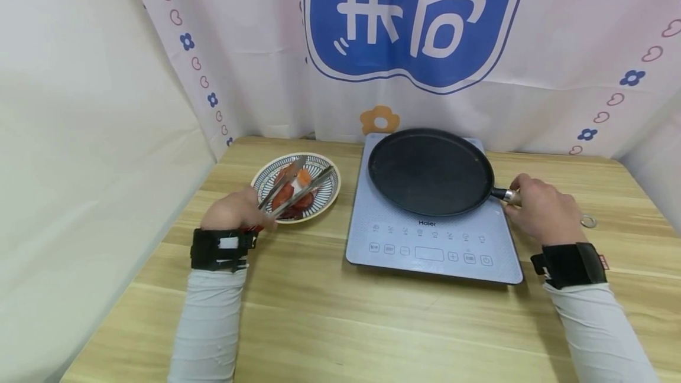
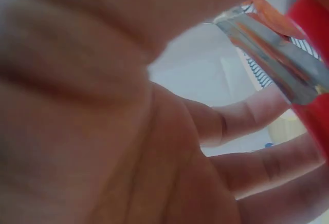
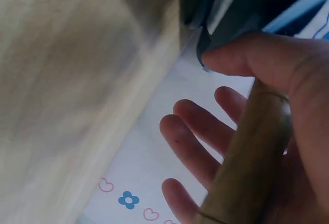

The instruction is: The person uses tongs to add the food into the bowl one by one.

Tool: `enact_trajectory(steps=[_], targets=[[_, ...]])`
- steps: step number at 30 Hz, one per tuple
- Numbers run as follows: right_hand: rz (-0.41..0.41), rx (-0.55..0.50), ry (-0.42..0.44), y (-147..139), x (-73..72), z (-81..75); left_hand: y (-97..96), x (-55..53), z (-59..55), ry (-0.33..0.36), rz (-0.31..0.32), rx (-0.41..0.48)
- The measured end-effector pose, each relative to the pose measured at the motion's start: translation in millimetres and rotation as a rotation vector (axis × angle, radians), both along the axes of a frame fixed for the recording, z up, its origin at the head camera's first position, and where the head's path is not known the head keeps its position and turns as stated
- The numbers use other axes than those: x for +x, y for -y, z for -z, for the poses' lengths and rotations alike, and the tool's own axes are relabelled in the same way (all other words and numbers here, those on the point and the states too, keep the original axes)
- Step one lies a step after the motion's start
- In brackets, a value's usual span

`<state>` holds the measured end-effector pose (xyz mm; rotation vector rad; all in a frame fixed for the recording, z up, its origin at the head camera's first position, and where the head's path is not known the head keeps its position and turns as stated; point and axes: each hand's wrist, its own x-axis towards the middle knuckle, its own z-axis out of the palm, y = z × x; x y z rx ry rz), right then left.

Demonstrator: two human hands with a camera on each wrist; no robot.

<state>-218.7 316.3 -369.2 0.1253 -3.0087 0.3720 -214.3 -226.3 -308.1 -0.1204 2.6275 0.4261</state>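
Tongs (image 1: 301, 192) slanting away rightward, pan handle (image 1: 512, 196) rightward

In front of me stretches a table (image 1: 383, 318) of pale yellowish wood, its darker grain streaks running mostly crosswise. Its far edge lies at twelve o'clock, and the edge on one side slants from eleven o'clock down to seven. Toward eleven, I have a round plate (image 1: 331, 189) flat on the wood, patterned with dark lines inside a pale rim. Toward one sits a pale grey hob (image 1: 425, 235), controls at its six o'clock, its five-o'clock corner slightly nearer me than its seven. A strip of wood separates plate and hob.
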Motion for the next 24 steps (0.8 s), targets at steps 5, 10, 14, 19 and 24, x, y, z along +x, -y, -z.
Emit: enact_trajectory(steps=[5,10,14,19,24], targets=[[0.066,0.019,-0.012,2.6,-0.1,3.8,1.7,-3.3,6.1,0.015,-0.011,-0.014],[0.080,0.105,-0.056,4.7,-0.1,9.3,1.8,-6.3,11.1,0.021,0.003,-0.005],[0.087,0.123,-0.087,4.8,-0.4,12.7,3.0,-7.8,14.2,0.020,0.032,-0.003],[0.092,0.127,-0.084,5.3,-0.4,13.1,5.7,-6.9,13.5,0.032,0.045,-0.008],[0.094,0.130,-0.077,6.7,-0.1,13.0,9.1,-7.0,13.1,0.050,0.042,0.004]])
